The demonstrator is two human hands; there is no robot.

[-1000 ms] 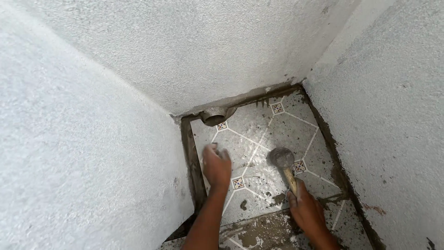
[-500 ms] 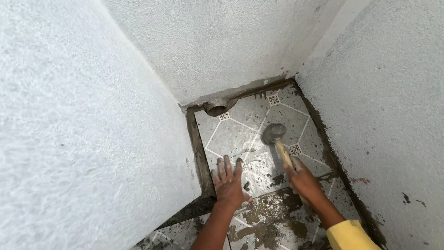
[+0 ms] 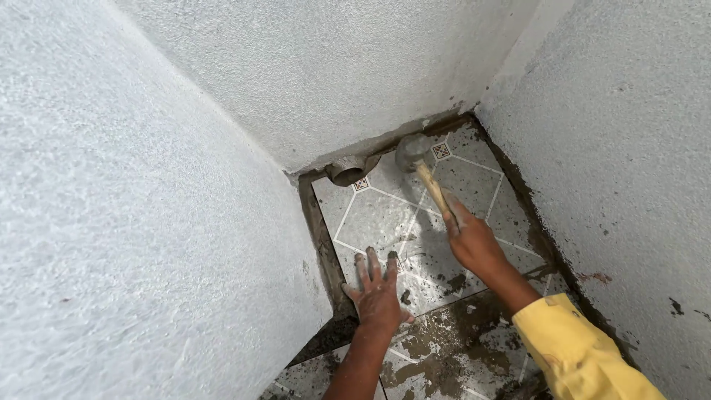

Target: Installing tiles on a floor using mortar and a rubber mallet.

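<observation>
A grey patterned floor tile (image 3: 415,215) lies in the corner between three rough white walls. My left hand (image 3: 376,291) rests flat on the tile's near left edge, fingers spread, holding nothing. My right hand (image 3: 472,241) grips the wooden handle of a rubber mallet (image 3: 412,152). The mallet's grey head sits at the tile's far edge, close to the back wall. A yellow sleeve (image 3: 574,354) covers my right forearm.
A grey pipe end (image 3: 346,172) sticks out at the foot of the back wall, left of the mallet head. Wet dark mortar (image 3: 322,237) lines the gaps along the walls. A mortar-smeared tile (image 3: 437,355) lies nearer to me.
The mallet head has moved from the tile's middle to its far edge by the back wall. My left hand has slid back to the tile's near edge. The view shifted.
</observation>
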